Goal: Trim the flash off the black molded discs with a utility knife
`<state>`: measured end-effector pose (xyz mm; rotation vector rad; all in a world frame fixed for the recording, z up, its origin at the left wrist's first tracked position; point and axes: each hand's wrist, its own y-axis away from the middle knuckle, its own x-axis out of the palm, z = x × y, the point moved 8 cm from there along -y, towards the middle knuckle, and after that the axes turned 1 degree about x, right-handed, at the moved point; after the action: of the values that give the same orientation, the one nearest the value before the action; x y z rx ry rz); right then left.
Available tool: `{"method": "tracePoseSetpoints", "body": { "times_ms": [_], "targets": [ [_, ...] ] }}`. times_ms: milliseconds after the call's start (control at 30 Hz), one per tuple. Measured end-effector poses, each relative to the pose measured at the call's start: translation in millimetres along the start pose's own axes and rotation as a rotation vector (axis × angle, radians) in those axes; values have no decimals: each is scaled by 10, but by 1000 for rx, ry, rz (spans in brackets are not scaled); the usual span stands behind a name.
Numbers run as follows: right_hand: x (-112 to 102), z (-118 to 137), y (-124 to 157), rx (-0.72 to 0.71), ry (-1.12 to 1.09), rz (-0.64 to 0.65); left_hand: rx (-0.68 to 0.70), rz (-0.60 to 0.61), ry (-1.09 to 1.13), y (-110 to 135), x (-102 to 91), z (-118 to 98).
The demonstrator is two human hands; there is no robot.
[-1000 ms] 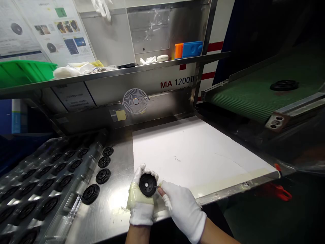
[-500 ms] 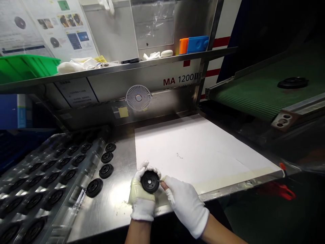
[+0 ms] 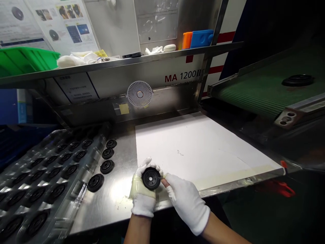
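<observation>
My left hand [image 3: 142, 191], in a white glove with a yellowish palm, is closed around a black ribbed wheel [image 3: 151, 179]. The wheel's face, with a light centre hole and small holes around it, is turned up toward me. At its right edge is my right hand [image 3: 186, 200], white-gloved with a bare fingertip showing. Its thumb and finger pinch something thin and small against the rim; what it is I cannot make out. To the left, several similar black wheels [image 3: 95, 182] lie in a row on the metal table [image 3: 109, 206].
A clear plastic tray [image 3: 76, 200] with several black wheels covers the left side. White paper [image 3: 193, 145] lies right of centre, bearing small scraps [image 3: 180, 153]. A small fan [image 3: 139, 94] stands behind. Another black part [image 3: 298, 80] lies on the green conveyor [image 3: 248, 91].
The view has shifted slightly, so the surroundings sit a little higher in the picture. Both hands keep nearly the same hold at the wheel.
</observation>
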<state>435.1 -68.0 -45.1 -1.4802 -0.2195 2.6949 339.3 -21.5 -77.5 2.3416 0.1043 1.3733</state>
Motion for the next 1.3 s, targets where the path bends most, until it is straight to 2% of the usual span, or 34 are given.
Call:
{"method": "tracePoseSetpoints", "body": {
  "times_ms": [133,267,333,467,533,767,867,1033,1233,1300],
  "targets": [
    [56,21,36,10,-3,1,-34,-42,83,-79,-54,55],
    [127,116,68,-6,2,24,32,-60,151,-108,-85,32],
    [138,133,70,-11,15,37,65,-65,118,-79,-88,3],
    [90,77,44,-13,13,35,-19,-28,-52,10,-46,31],
    [56,26,34,3,0,15,-33,-7,-62,27,-23,37],
    [155,60,106,27,11,1,32,-109,166,-88,-92,79],
    [158,113,106,-5,17,-5,80,-87,150,-68,-98,18],
    [55,37,55,-6,-8,-15,-46,27,20,11,-18,39],
    [106,48,90,15,10,-11,42,-104,113,-73,-93,60],
    [131,89,105,2,20,-8,103,-96,129,-73,-107,37]
  ]
}}
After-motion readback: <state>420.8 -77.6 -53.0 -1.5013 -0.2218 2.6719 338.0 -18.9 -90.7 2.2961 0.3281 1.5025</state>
